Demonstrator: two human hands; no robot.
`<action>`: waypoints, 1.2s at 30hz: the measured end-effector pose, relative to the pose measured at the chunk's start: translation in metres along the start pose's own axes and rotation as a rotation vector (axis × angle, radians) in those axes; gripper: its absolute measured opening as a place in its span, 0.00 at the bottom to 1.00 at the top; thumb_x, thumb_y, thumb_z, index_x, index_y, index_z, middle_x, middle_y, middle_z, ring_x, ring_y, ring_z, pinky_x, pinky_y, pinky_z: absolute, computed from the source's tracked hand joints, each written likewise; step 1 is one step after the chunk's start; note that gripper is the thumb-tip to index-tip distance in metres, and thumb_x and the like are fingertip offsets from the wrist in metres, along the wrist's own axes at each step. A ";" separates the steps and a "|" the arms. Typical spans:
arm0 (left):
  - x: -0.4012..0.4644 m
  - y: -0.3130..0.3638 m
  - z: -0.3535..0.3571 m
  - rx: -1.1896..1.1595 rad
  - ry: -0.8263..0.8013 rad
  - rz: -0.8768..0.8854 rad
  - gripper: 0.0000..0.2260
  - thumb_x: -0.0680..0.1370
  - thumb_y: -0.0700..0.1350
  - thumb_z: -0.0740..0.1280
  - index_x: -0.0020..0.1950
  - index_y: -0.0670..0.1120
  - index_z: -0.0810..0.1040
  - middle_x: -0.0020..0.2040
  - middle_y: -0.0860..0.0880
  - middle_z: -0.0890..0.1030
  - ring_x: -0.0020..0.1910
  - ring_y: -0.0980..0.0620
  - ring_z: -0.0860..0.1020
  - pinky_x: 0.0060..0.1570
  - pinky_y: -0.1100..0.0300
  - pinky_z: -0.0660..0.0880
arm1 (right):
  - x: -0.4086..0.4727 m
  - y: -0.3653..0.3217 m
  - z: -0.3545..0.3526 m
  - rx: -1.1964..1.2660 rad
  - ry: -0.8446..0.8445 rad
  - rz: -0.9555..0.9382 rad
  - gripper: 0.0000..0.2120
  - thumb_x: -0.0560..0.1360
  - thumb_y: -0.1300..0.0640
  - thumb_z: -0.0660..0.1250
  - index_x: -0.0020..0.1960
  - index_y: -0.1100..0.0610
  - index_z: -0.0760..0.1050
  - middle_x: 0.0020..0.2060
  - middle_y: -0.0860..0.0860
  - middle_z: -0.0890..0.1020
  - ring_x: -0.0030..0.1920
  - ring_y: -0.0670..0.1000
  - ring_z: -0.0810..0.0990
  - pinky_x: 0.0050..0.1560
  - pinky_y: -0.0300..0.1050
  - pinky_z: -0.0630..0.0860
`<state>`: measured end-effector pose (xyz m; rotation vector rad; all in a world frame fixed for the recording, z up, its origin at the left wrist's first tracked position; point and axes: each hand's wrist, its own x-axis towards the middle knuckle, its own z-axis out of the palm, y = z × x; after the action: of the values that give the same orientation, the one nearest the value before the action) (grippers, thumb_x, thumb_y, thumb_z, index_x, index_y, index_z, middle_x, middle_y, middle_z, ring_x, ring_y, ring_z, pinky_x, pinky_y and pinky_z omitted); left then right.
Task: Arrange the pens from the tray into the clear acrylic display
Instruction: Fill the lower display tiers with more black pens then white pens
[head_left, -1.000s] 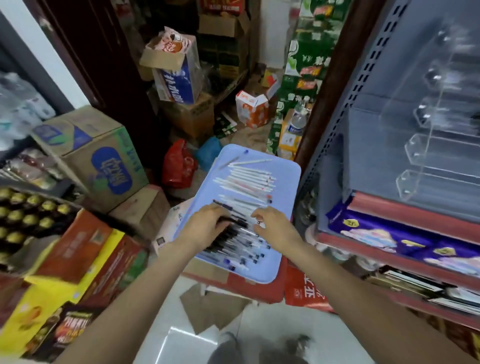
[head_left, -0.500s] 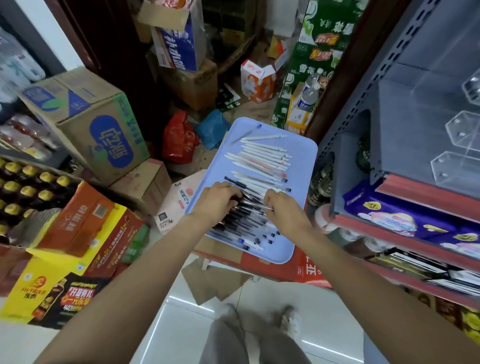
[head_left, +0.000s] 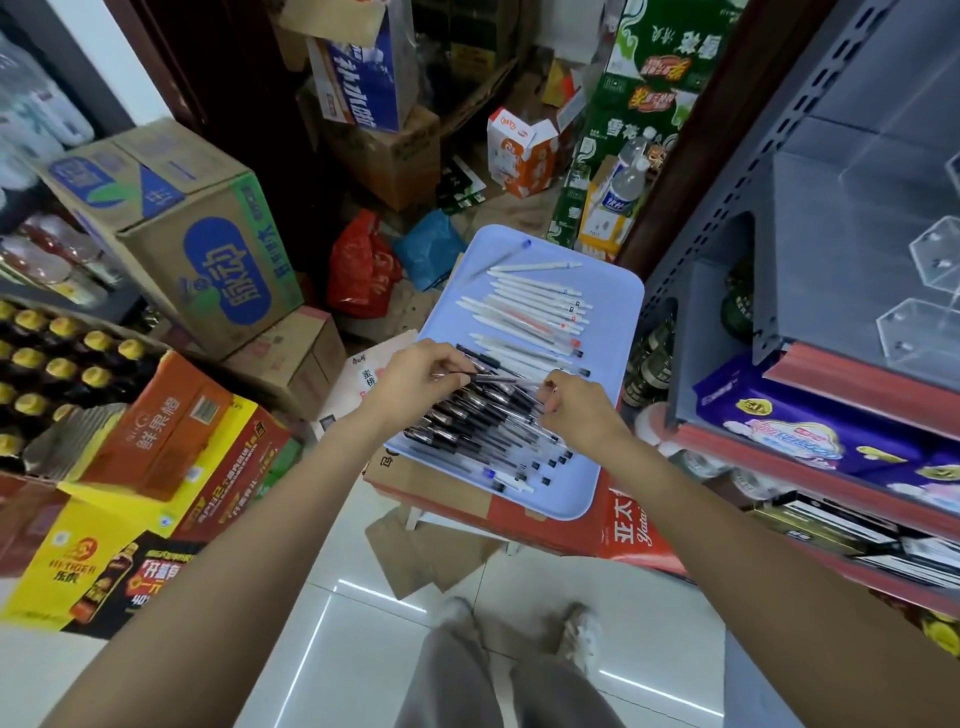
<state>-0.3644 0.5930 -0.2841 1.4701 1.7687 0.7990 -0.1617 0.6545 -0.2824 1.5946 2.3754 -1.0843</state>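
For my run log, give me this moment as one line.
stage: gathering pens | left hand: pinching black pen | right hand: pinching same pen | tray: pens in it | display: no pens visible

I'm looking into a small shop's crowded stock corner. Drink cartons (head_left: 197, 244) stack on the floor beside bottle crates (head_left: 47, 364), and metal shelving (head_left: 737, 171) holds what seem tissue packs (head_left: 810, 426).

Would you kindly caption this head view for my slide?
Both hands gather black pens on a blue tray beside a shelf.
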 end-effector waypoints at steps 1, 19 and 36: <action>-0.002 0.000 -0.002 -0.102 0.015 -0.029 0.04 0.76 0.40 0.68 0.48 0.46 0.81 0.48 0.48 0.79 0.42 0.56 0.77 0.42 0.72 0.72 | 0.000 0.000 -0.001 0.032 -0.003 0.016 0.10 0.75 0.66 0.65 0.56 0.63 0.72 0.50 0.59 0.80 0.51 0.58 0.79 0.50 0.48 0.75; 0.004 0.062 -0.008 -0.803 0.296 -0.156 0.05 0.76 0.39 0.67 0.48 0.48 0.80 0.45 0.52 0.83 0.42 0.60 0.80 0.49 0.60 0.74 | -0.029 0.007 -0.062 0.314 0.177 0.003 0.06 0.78 0.62 0.62 0.55 0.59 0.70 0.39 0.52 0.76 0.44 0.55 0.76 0.47 0.49 0.75; 0.091 0.400 0.159 -0.092 0.136 0.587 0.12 0.78 0.39 0.65 0.61 0.42 0.76 0.48 0.48 0.79 0.46 0.51 0.81 0.54 0.57 0.76 | -0.180 0.166 -0.333 0.710 0.862 -0.449 0.12 0.74 0.69 0.66 0.40 0.53 0.75 0.33 0.46 0.81 0.33 0.42 0.81 0.37 0.33 0.76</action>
<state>-0.0210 0.7545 -0.0612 1.9376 1.3699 1.2780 0.1609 0.7457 -0.0406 2.1219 3.2510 -1.7488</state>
